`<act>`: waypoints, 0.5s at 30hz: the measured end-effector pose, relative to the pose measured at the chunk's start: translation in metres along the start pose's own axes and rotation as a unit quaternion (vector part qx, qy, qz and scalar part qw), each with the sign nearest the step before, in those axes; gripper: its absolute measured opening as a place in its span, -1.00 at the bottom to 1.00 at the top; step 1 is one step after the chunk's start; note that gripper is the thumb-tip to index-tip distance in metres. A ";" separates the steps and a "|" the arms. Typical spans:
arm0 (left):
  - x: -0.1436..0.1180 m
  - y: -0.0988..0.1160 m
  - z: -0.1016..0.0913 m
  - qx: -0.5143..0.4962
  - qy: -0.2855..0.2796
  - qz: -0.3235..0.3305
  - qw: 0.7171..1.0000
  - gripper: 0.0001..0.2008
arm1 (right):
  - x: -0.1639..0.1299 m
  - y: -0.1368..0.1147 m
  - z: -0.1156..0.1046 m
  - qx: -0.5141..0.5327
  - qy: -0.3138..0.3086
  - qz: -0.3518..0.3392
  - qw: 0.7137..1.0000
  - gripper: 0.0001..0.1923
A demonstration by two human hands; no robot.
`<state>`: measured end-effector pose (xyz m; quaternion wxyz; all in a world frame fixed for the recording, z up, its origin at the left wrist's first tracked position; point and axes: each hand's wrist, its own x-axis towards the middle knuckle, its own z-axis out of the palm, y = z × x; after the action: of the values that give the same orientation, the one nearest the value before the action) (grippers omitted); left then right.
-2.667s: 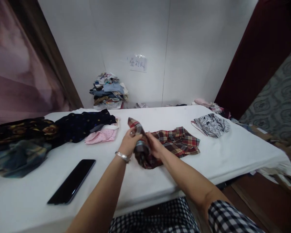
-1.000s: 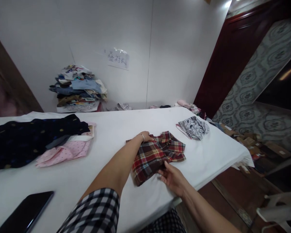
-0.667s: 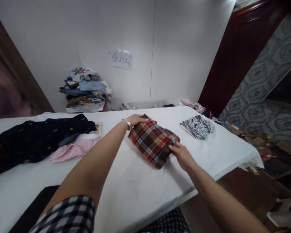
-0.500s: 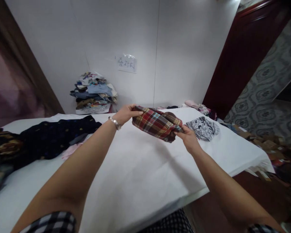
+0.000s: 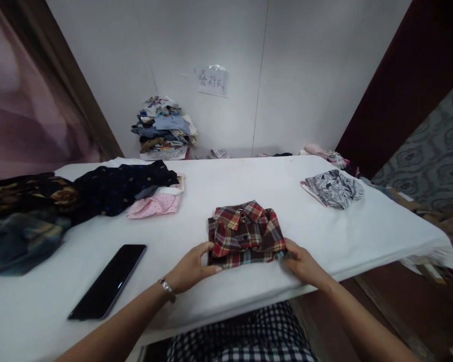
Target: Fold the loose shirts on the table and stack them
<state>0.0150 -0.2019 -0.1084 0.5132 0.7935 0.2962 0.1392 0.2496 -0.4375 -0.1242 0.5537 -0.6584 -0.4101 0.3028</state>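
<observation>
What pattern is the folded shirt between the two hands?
Red plaid shirt with dark and cream checks, seen in the head view.
</observation>
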 end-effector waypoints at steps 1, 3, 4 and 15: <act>0.003 0.000 -0.002 -0.036 -0.029 -0.009 0.999 -0.50 | 0.002 -0.002 -0.003 0.023 0.016 0.024 0.999 -0.48; 0.015 0.003 -0.004 -0.082 -0.039 -0.045 0.995 -0.46 | 0.014 -0.006 -0.007 0.060 0.074 0.084 0.992 -0.36; 0.023 0.006 -0.003 -0.083 -0.016 -0.065 0.994 -0.46 | 0.023 -0.009 -0.008 0.065 0.104 0.109 0.986 -0.30; 0.039 0.014 0.024 -0.191 0.103 0.002 0.976 -0.49 | 0.057 -0.023 0.018 0.068 0.145 0.025 0.987 -0.29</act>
<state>0.0624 -0.1999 -0.1098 0.6218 0.6629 0.3137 0.2750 0.2572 -0.3777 -0.1025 0.6427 -0.6666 -0.2874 0.2450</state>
